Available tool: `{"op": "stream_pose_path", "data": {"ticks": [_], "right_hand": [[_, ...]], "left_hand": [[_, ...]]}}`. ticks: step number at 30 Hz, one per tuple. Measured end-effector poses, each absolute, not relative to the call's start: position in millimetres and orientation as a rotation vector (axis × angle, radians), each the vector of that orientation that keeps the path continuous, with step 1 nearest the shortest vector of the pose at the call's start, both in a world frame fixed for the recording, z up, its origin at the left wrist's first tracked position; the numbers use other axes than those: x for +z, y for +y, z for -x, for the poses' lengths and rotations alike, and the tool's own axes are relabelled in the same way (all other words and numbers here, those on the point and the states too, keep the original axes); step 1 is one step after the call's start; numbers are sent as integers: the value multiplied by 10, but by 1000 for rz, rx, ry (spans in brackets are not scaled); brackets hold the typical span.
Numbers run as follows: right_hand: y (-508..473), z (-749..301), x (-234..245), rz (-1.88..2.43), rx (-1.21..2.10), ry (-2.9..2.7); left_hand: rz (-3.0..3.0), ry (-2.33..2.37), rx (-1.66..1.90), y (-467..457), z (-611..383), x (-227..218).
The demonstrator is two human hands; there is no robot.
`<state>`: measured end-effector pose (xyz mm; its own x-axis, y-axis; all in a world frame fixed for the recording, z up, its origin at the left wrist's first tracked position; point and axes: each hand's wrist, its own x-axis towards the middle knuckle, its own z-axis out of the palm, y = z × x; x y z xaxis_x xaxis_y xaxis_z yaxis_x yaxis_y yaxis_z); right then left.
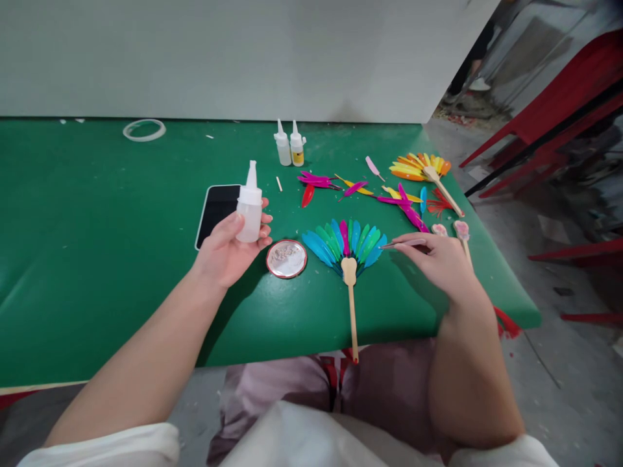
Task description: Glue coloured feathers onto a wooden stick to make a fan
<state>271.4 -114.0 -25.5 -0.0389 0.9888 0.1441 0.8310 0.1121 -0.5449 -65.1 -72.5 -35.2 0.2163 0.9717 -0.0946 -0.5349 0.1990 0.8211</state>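
Note:
My left hand (228, 250) is closed round a white glue bottle (250, 211), held upright with its nozzle pointing up. Between the fingers of my right hand (438, 259) is a pair of tweezers (406, 244), its tip by the right edge of a feather fan (349, 269). This fan has blue, green and magenta feathers spread above a wooden handle that reaches past the table's front edge. A round lid (287, 259) with a silvery inside and red rim lies between the bottle and the fan.
Two small bottles (291, 149) stand at the back. Loose feathers (360, 189) lie behind the fan, with a yellow-orange fan (428, 170) at the far right. A phone (217, 214) rests behind my left hand, a tape ring (144, 130) farther left. Red chairs (559, 110) stand beyond the table.

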Motion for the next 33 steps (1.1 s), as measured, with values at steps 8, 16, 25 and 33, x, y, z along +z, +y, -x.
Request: {"op": "stream_pose_path", "data": {"ticks": [8,16,25,33], "right_hand": [[-1144,-2720,-267,1830,525,-1894],[-1146,-2723,-251,1852,572,-1896],[-1150,-2744,-246,1859,569,-1875],[-1147,-2739,-258,1866,579,-1867]], "left_hand": [[-754,709,1174,-727,661,-360],[-770,708,1164,-729,660,-358],[-760,697,1166,-731,666,-364],[-756,683,1163,-728,667,-363]]}}
